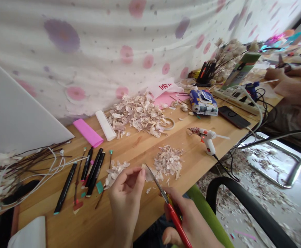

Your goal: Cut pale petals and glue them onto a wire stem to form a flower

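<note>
My left hand (126,193) pinches a pale, thin dried petal (148,175) between thumb and forefinger. In my right hand (189,215) is a pair of scissors (175,220) with red handles, its blades pointing up and left at the petal. Whether the blades touch the petal I cannot tell. Just beyond the blades lies a small heap of petal bits (169,162). Another small pile of petals (117,172) sits behind my left hand, partly hidden by it. A larger heap of dried petals (137,113) rests farther back against the curtain.
A hot glue gun (207,139) lies at the right, its cord over the table edge. Black markers (96,172), a pink paper roll (88,133) and white cables (54,165) are at left. Farther right are a phone (234,117), a wipes pack (204,102) and another person's hands (290,81).
</note>
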A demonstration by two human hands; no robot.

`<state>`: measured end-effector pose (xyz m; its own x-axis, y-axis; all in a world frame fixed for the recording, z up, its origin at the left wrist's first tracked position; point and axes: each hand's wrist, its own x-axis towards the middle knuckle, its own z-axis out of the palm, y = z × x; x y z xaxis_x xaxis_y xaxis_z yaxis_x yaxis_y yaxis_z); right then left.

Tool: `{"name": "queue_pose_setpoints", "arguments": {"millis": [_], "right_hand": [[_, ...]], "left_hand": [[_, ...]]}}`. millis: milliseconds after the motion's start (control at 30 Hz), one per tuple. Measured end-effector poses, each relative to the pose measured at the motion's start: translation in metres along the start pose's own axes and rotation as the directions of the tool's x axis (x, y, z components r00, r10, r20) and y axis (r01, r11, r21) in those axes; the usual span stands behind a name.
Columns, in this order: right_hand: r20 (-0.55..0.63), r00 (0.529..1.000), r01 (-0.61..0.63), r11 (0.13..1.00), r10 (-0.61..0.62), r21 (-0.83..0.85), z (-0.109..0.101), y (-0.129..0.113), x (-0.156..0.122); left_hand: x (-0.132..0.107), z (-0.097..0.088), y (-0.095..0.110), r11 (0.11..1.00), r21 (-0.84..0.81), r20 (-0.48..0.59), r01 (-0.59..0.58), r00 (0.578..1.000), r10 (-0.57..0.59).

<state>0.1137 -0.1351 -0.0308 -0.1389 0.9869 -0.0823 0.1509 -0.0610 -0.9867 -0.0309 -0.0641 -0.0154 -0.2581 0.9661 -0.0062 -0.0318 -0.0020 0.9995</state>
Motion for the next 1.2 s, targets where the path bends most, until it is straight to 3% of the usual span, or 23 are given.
{"name": "queue_pose_setpoints", "arguments": {"millis": [400, 733, 1033, 1200], "right_hand": [[-0.019, 0.996, -0.085, 0.994, 0.084, -0.064, -0.006, 0.007, 0.001], [-0.066, 0.998, -0.016, 0.999, 0.014, -0.035, -0.007, 0.012, 0.001], [-0.1, 0.995, 0.015, 1.0, -0.015, 0.002, -0.01, -0.018, 0.002], [-0.152, 0.985, 0.077, 0.996, -0.082, -0.037, -0.012, -0.022, -0.008]], "left_hand": [[0.004, 0.002, -0.005, 0.995, -0.089, 0.041, 0.042, 0.998, -0.038], [0.009, -0.002, -0.016, 0.983, -0.129, 0.06, 0.132, 0.99, -0.125], [0.005, 0.0, -0.005, 0.942, -0.177, 0.15, 0.286, 0.953, -0.261], [0.002, 0.0, -0.005, 0.968, -0.119, 0.131, 0.221, 0.97, -0.206]]}}
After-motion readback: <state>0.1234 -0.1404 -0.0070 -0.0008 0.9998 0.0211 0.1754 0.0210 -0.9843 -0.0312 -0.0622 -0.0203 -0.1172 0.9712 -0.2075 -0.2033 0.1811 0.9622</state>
